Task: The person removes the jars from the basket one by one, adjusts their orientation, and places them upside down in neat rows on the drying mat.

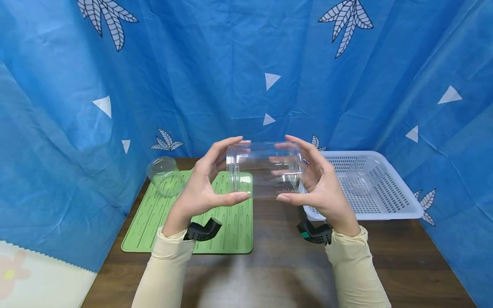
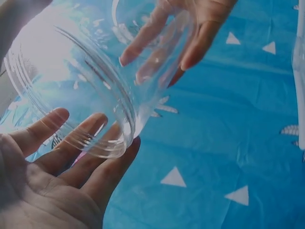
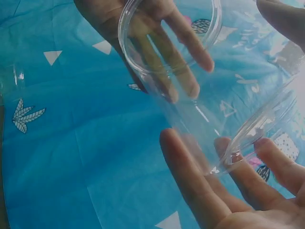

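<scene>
A clear plastic jar (image 1: 262, 169) lies on its side in the air over the table, held between both hands. My left hand (image 1: 202, 182) grips its threaded mouth end, thumb below and fingers above and behind. My right hand (image 1: 325, 182) grips the base end in a mirrored way. In the left wrist view the ridged threads of the jar (image 2: 109, 109) show, with the left fingers under the rim. Through the jar wall (image 3: 190, 119) in the right wrist view, the fingers of the left hand are visible. No lid covers the mouth.
A green drying mat (image 1: 235, 231) lies on the left of the brown table (image 1: 281, 265), with another clear jar (image 1: 163, 171) tilted at its back left corner. To the right stands a white perforated basket (image 1: 408, 207) holding a clear jar (image 1: 367, 169). Blue curtains (image 1: 231, 85) enclose the table.
</scene>
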The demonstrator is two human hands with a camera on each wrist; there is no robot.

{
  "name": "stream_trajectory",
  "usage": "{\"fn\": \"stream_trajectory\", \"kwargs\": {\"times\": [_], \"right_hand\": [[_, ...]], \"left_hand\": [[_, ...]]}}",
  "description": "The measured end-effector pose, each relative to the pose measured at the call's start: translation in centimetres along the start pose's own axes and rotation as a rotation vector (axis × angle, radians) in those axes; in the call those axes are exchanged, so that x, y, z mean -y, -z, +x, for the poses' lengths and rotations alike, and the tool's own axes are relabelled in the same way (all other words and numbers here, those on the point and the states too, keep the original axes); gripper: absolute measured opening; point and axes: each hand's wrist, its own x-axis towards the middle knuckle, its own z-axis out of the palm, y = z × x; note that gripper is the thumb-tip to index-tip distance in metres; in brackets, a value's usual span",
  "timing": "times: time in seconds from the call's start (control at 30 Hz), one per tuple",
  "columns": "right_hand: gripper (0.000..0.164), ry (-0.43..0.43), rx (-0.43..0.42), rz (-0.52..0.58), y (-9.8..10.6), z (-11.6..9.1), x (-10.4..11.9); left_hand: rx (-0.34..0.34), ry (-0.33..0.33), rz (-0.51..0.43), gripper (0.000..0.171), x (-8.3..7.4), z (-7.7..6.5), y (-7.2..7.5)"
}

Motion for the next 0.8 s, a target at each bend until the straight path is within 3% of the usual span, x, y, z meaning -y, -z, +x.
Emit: {"fn": "stream_trajectory", "kwargs": {"times": [0.3, 0.5, 0.6, 0.7, 0.8], "right_hand": [[0.098, -0.116, -0.036, -0.184, 0.4, 1.3, -0.4], [0.095, -0.154, -0.02, -0.373, -0.4, 3.7, -0.8], [0.095, -0.14, 0.004, -0.44, -1.1, 5.3, -1.2], [0.096, -0.139, 0.037, -0.486, -1.7, 6.9, -2.2], [0.097, -0.144, 0.072, -0.555, -1.8, 8.6, -3.8]], "left_hand": [[-0.053, 0.125, 0.089, 0.102, 1.7, -2.7, 1.2], [-0.125, 0.244, 0.166, 0.088, 4.8, -6.6, 3.0], [-0.17, 0.316, 0.285, 0.079, 6.7, -8.9, 4.0], [-0.214, 0.382, 0.421, 0.072, 7.6, -11.0, 4.8], [-0.257, 0.441, 0.5, 0.068, 8.4, -12.8, 5.6]]}}
